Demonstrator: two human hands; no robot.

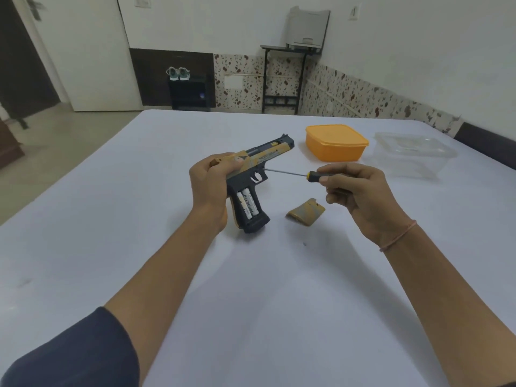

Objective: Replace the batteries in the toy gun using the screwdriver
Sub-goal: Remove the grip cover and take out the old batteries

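My left hand (210, 183) grips the rear of a tan and black toy gun (259, 163), held above the white table with its barrel pointing away to the right. The grip is uncovered and two white batteries (247, 204) sit side by side in it. My right hand (360, 195) holds a screwdriver (290, 173) by its black and yellow handle. The thin shaft points left, and its tip touches the gun near the trigger guard. The tan grip cover (305, 212) lies loose on the table below the screwdriver.
An orange lidded box (336, 142) and a clear plastic container (413, 152) stand on the table (279, 289) at the back right. A small dark speck (304, 244), perhaps a screw, lies on the cloth in front of the cover. Beyond the table are a small black stand and a shoe rack.
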